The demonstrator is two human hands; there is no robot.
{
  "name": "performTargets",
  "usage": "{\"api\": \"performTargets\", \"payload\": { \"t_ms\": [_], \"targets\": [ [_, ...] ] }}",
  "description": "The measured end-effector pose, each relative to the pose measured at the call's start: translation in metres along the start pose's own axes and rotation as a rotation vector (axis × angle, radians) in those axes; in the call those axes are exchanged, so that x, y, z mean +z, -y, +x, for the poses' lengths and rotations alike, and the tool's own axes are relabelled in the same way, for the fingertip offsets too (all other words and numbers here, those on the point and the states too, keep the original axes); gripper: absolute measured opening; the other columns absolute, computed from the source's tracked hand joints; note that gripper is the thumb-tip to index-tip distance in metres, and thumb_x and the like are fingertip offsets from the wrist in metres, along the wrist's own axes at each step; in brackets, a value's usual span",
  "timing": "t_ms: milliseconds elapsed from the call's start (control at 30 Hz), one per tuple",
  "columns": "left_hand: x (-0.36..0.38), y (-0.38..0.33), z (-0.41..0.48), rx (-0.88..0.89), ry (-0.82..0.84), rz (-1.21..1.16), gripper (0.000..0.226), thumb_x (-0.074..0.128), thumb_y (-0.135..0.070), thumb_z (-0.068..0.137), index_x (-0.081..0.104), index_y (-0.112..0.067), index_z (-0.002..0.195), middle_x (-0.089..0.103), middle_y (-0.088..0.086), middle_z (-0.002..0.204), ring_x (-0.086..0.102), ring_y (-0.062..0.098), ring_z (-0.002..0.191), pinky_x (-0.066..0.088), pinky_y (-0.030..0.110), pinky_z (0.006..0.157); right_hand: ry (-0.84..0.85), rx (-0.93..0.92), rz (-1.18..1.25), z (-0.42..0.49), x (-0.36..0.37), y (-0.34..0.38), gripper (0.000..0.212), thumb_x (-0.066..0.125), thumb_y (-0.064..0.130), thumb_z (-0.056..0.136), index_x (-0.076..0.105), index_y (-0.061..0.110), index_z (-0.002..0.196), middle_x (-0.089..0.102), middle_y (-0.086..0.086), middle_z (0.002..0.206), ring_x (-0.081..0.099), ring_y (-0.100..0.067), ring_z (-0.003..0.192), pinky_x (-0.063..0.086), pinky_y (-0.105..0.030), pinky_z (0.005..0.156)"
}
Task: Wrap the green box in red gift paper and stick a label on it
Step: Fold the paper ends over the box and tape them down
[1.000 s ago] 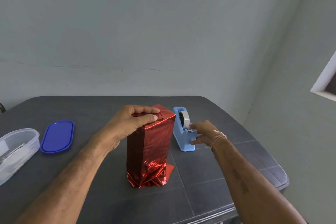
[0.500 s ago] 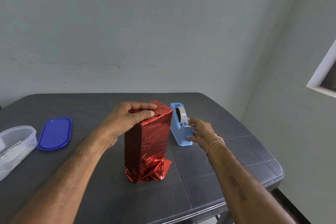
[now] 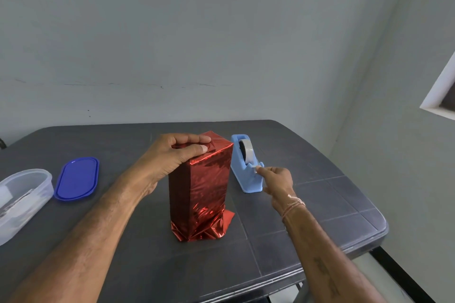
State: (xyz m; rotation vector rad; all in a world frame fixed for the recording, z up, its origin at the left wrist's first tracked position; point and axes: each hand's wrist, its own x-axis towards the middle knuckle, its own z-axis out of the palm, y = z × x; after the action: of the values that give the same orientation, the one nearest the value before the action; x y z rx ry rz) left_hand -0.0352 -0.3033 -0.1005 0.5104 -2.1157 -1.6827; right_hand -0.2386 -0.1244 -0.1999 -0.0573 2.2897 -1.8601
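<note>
Nearest on the dark table [image 3: 320, 206], the foot of the wrapped box [image 3: 202, 194] is seen unfinished: the red gift paper [image 3: 211, 226] is crumpled there and one loose flap is left splayed to the right. The box is stood upright on its end near the middle of the table, and its top is clasped by the left hand [image 3: 172, 157], fingers curled over the folded paper and thumb pressed along the near upper edge. The foil is judged slick, thin and easily creased or torn, so firm pressure is best kept on the rigid corners and edges; being tall and probably light, the box could be tipped if pushed high up. Just beside it to the right, the free end of the tape [image 3: 247, 152] is pinched between thumb and fingertip by the right hand [image 3: 277, 179] at the cutter of the blue tape dispenser [image 3: 246, 174]; how much tape is drawn out cannot be made out. Farther left, a blue lid [image 3: 77, 178] and a clear container [image 3: 24, 194], cut off by the frame, are laid. The green box itself is wholly hidden, and no label is seen.
</note>
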Motion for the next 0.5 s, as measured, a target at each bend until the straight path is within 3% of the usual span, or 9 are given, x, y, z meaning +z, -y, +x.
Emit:
{"api": "performTargets", "payload": {
  "t_ms": [167,300,400,500],
  "targets": [
    [0.0,0.002,0.0,0.005,-0.001,0.004,0.021,0.077,-0.027,0.089,0.08,-0.035,0.108,0.077,-0.017,0.107,0.068,0.003,0.099,0.045,0.015,0.074,0.163,0.191,0.116,0.003,-0.009,0.011,0.017,0.078,0.018,0.088,0.068,0.004,0.087,0.066,-0.007,0.077,0.057,-0.015,0.065,0.049,-0.029,0.061],
    [0.0,0.001,0.0,0.004,-0.008,-0.005,0.021,0.077,-0.027,0.088,0.08,-0.034,0.107,0.078,-0.016,0.105,0.068,0.003,0.098,0.045,0.015,0.074,0.243,0.359,0.208,0.007,-0.014,0.009,0.025,0.082,0.017,0.085,0.07,0.001,0.099,0.065,-0.008,0.075,0.058,-0.015,0.066,0.052,-0.029,0.064],
    [0.0,0.001,0.001,0.005,-0.002,0.002,0.02,0.077,-0.027,0.088,0.08,-0.035,0.107,0.078,-0.017,0.104,0.069,0.003,0.097,0.045,0.015,0.075,0.225,0.378,0.274,0.009,-0.014,0.005,0.027,0.083,0.016,0.083,0.065,0.004,0.098,0.063,-0.012,0.091,0.057,-0.018,0.076,0.052,-0.032,0.076],
    [0.0,0.002,0.001,0.003,-0.001,-0.001,0.02,0.077,-0.028,0.088,0.08,-0.035,0.107,0.078,-0.016,0.105,0.069,0.004,0.099,0.046,0.018,0.076,0.225,0.381,0.317,0.009,-0.012,0.006,0.022,0.081,0.013,0.083,0.068,0.001,0.097,0.067,-0.013,0.089,0.058,-0.017,0.069,0.053,-0.032,0.077]
  ]
}}
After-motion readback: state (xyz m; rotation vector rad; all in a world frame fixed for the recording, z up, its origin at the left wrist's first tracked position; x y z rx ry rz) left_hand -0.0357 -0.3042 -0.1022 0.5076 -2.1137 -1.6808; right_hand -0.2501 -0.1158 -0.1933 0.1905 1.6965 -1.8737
